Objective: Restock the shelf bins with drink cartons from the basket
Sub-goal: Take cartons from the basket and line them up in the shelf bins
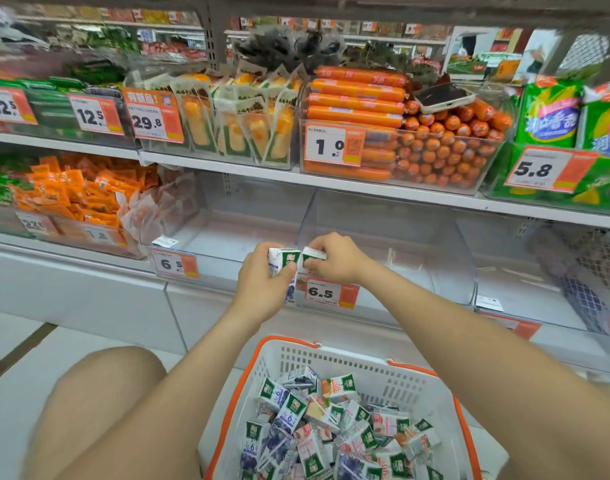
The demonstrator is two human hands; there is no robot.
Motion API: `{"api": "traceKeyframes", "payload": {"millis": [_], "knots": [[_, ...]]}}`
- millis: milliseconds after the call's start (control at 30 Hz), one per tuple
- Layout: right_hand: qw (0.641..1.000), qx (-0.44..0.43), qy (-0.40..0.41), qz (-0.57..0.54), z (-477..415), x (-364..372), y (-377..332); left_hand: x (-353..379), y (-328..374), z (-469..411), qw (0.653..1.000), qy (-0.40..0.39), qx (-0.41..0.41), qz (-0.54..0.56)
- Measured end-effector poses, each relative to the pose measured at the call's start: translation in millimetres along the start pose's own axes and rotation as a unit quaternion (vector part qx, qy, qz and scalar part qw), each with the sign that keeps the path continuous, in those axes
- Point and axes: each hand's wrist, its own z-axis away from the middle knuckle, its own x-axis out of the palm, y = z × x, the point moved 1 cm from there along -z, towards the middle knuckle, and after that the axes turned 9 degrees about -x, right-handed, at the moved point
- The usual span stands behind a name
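Left hand (262,284) grips a carton (283,260) and right hand (335,262) fingers pinch a second carton (314,258), both before a clear bin (383,244) with a 6.5 tag (326,292). More cartons (331,427) fill the basket (334,349) below. A phone (443,97) lies on sausages (435,147) above.

two white-green cartons (284,258) were held side by side before the clear bins (383,233); more lay jumbled in the basket (334,356).

Shop shelving (227,164), possibly tiled floor (16,341)

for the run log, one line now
left hand: blue drink carton | right hand: second carton | at clear bin front | basket: more cartons
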Motion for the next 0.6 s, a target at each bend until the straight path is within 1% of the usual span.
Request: {"api": "traceKeyframes", "payload": {"millis": [67, 167, 267, 300, 400, 467, 533, 600], "knots": [[1.0, 0.01, -0.017, -0.017, -4.7, 4.9, 1.8, 1.8, 8.4, 4.4, 1.0, 0.011, 0.004, 0.009], [0.999, -0.003, -0.035, -0.008, -6.9, 2.0, 10.3, 7.0, 6.6, 1.3, 1.0, 0.018, -0.004, 0.023], [1.0, -0.003, -0.005, -0.015, -5.4, 2.5, 20.2, 14.4, 7.4, -1.2, 0.999, 0.026, -0.007, 0.029], [1.0, -0.002, -0.007, -0.019, -5.0, 4.6, 22.6, 17.6, 10.1, -1.2, 0.999, 0.03, -0.006, 0.029], [0.996, -0.001, -0.074, -0.044, -3.5, 9.6, 25.4, 23.7, 11.7, -5.6, 0.999, 0.034, -0.008, 0.011], [0.993, -0.005, -0.102, -0.054, -1.1, 8.2, 25.8, 25.7, 15.6, -5.2, 0.999, 0.043, -0.007, 0.007], [0.992, -0.012, -0.115, -0.044, 1.6, 5.6, 25.3, 27.3, 16.2, -5.5, 0.999, 0.047, -0.011, 0.015], [0.995, -0.027, -0.091, -0.033, 7.1, 0.2, 25.2, 29.8, 18.1, -3.1, 0.999, 0.046, -0.008, 0.018]]}}
